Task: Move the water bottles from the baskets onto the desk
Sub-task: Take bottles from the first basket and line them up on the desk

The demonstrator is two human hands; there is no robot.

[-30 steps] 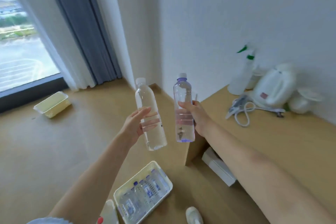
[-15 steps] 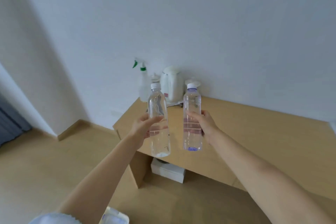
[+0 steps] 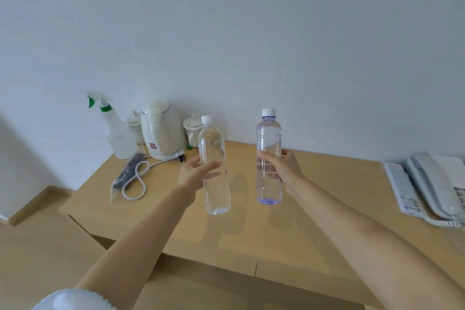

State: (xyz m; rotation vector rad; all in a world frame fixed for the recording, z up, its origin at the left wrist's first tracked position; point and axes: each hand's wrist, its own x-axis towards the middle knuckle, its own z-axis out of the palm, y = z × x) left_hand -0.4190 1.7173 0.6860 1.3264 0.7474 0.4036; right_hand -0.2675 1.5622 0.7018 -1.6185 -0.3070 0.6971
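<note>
Above the surface: both bottles hung upright, well apart, not yet set down.
Left grip [image 3: 192,175]: fingers curled round the middle of the clear bottle [image 3: 214,168].
Right grip [image 3: 283,167]: wrapped round the purple-tinted bottle [image 3: 269,156], thumb in front.
Risk: a tilted base could tip on landing; smooth plastic could slip.
Look: both capped white, transparent, seemingly full.
Surface [image 3: 314,211]: kettle [image 3: 161,128] stood at the back-left corner.

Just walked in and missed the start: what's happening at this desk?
A person holds two water bottles upright above the desk. The left hand grips the clear bottle; the right hand grips the purple-tinted bottle. Neither has been set down yet. A kettle and spray bottle stand at the back left.
</note>
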